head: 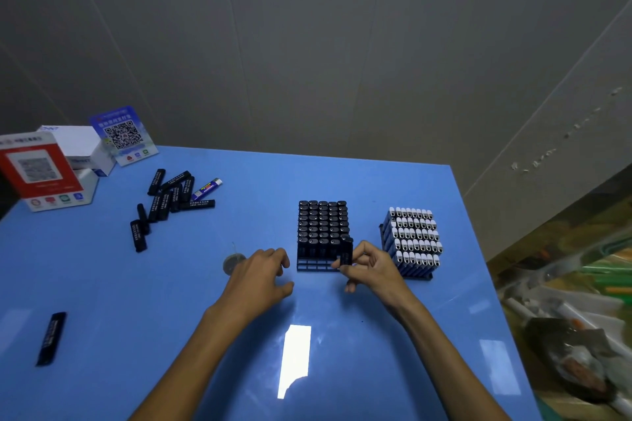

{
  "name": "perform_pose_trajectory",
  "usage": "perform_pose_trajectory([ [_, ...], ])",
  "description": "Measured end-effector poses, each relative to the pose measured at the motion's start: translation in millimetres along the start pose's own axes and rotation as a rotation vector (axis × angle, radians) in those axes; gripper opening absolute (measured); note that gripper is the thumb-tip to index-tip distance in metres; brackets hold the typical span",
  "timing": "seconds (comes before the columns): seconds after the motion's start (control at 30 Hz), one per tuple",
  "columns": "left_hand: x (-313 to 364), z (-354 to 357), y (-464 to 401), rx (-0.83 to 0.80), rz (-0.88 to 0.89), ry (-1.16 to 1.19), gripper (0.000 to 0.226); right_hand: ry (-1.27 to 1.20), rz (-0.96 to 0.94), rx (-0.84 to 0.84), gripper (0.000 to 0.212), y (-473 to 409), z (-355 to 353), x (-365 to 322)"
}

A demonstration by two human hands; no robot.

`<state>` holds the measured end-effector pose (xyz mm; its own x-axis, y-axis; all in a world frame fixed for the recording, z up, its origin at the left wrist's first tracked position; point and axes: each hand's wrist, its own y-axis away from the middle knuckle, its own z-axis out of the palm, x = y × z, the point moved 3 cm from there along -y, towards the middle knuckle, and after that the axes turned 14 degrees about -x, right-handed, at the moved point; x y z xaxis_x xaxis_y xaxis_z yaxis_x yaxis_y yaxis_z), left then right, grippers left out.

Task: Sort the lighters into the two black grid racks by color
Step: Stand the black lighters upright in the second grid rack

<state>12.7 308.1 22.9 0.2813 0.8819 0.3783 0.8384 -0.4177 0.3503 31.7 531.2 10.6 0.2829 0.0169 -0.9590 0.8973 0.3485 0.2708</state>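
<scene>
Right hand [371, 267] pinches a black lighter [346, 251] upright between thumb and fingertips, right at the near right corner of the black rack [316, 265], where the front row shows empty cells. Left hand [261, 278] hovers open and empty just beside the rack's near left corner, fingers loosely curled. The second rack [412, 243], toward the desk's right edge, is packed with blue, white-capped lighters. A loose pile of black lighters [169, 202] with one blue lighter [207, 189] lies toward the far left corner; a single black lighter [51, 338] sits by the near left edge. These look light, rigid and smooth-sided, so a mid-body pinch should steer each into its cell.
</scene>
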Motion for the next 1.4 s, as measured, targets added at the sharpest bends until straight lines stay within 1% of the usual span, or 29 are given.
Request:
perform_pose_trajectory([
  [0.13,1.0,0.0,-0.4,-0.002,0.002,0.011,0.03,-0.033,-0.021,0.019,0.034,-0.8,3.1,-2.0],
  [0.17,1.0,0.3,-0.3,-0.003,0.0,0.015,0.03,-0.037,-0.022,0.021,0.033,-1.1,2.9,-2.2],
  [0.27,-0.1,-0.3,0.1,-0.005,-0.005,0.032,0.029,-0.011,-0.018,0.02,0.016,-2.6,1.0,-2.3],
  [0.33,-1.1,-0.4,0.3,-0.007,-0.006,0.038,0.03,0.02,-0.011,0.053,0.01,-4.1,-3.2,-1.2],
  [0.47,-2.3,-1.0,0.6,-0.012,-0.009,0.036,0.03,0.156,0.013,0.154,0.013,-8.2,-16.6,3.7],
  [0.53,-3.4,-1.4,-0.3,-0.013,-0.014,0.032,0.031,0.247,0.019,0.19,0.01,-10.9,-22.3,7.3],
  [0.63,-3.8,-2.0,-1.9,-0.023,-0.022,0.021,0.032,0.343,0.019,0.219,0.007,-16.2,-26.4,12.9],
  [0.7,-4.0,-2.5,-4.3,-0.035,-0.03,0.009,0.033,0.418,0.027,0.228,0.011,-21.2,-27.9,15.6],
  [0.8,-3.8,-3.6,-7.9,-0.046,-0.039,-0.017,0.035,0.546,-0.007,0.223,0.016,-27.8,-30.1,13.6],
  [0.9,-3.6,-4.3,-11.0,-0.05,-0.044,-0.035,0.036,0.653,-0.053,0.203,0.014,-33.7,-33.8,13.9],
  [1.1,-5.7,-6.0,-17.0,-0.065,-0.065,-0.108,0.041,0.912,-0.056,0.112,0.021,-44.8,-35.9,19.7],
  [1.27,-7.4,-6.2,-20.8,-0.069,-0.065,-0.116,0.042,0.992,-0.053,0.099,0.02,-46.2,-32.6,18.8],
  [1.4,-7.0,-7.2,-23.0,-0.065,-0.064,-0.128,0.043,0.965,-0.08,0.139,0.02,-42.1,-32.5,17.0],
])
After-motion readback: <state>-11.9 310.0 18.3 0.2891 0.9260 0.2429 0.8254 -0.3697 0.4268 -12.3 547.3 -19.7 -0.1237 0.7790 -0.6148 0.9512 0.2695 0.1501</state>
